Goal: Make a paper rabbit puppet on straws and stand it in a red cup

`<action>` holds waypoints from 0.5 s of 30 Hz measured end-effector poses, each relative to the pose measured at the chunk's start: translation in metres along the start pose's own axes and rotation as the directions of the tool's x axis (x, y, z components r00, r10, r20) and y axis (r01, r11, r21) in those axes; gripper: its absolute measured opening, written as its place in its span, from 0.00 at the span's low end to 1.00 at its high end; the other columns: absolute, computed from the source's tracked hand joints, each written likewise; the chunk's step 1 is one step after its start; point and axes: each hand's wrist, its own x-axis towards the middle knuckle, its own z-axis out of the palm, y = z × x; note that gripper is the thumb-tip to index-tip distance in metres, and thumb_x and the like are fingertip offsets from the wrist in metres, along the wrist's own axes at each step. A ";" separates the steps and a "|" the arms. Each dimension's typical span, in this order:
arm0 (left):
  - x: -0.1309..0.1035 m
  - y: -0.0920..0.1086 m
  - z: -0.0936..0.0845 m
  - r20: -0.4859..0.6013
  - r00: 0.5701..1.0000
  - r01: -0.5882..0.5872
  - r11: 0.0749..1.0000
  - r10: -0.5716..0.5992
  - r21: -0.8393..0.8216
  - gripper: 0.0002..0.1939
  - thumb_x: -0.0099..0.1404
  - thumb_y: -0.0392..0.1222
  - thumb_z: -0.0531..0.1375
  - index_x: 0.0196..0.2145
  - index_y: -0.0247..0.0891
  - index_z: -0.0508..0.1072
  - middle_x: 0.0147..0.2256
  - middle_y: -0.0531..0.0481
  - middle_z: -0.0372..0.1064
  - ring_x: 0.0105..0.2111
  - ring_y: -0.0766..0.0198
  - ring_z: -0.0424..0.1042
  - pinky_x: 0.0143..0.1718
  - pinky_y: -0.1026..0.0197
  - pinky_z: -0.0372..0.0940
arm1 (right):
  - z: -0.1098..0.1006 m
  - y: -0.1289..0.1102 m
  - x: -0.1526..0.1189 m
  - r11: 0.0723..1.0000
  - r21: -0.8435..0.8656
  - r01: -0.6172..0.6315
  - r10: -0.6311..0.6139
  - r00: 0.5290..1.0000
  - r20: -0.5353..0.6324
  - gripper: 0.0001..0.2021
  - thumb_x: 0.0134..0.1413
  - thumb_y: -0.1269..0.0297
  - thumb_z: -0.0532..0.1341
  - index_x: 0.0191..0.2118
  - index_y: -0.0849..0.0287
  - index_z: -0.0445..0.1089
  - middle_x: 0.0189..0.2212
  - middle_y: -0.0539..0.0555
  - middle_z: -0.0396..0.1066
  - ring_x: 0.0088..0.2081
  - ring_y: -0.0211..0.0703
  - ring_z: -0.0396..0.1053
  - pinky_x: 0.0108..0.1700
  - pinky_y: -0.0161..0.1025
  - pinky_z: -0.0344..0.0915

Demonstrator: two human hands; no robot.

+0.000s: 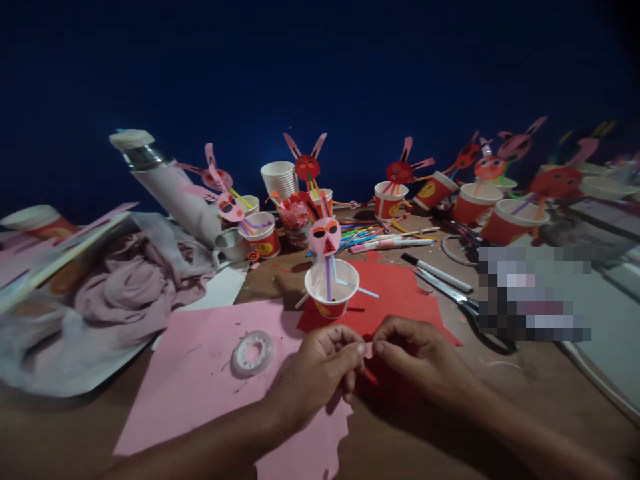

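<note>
Small pale-pink piece, looks like paper (369,349), is between the fingertips of both hands, over the flat red paper sheet (400,293); fingers hide most of it, outline unclear. Left hand (327,363) pinches its left end, right hand (417,348) its right, fingers curled on both. Just beyond: red-and-white paper cup (343,293) holding a pink paper rabbit face (325,237) on a purple straw (329,277); cup's yellow mark too small to read. Left forearm partly covers the flat pink paper sheet (200,387); round translucent tape roll (243,355) on that. Dark-handled metal scissors (457,295) at right; pixelation masks the object (535,297) beside them. Far-right red cup (513,223) smeared, print illegible.
</note>
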 end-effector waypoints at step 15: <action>-0.002 -0.002 -0.014 0.176 0.849 -0.472 0.567 0.497 0.675 0.14 0.61 0.29 0.47 0.38 0.36 0.70 0.33 0.48 0.70 0.33 0.66 0.67 0.34 0.62 0.63 | -0.016 0.003 0.005 0.950 -0.250 0.187 -0.249 0.937 -0.245 0.07 0.50 0.67 0.55 0.25 0.58 0.68 0.22 0.50 0.71 0.26 0.38 0.67 0.28 0.33 0.63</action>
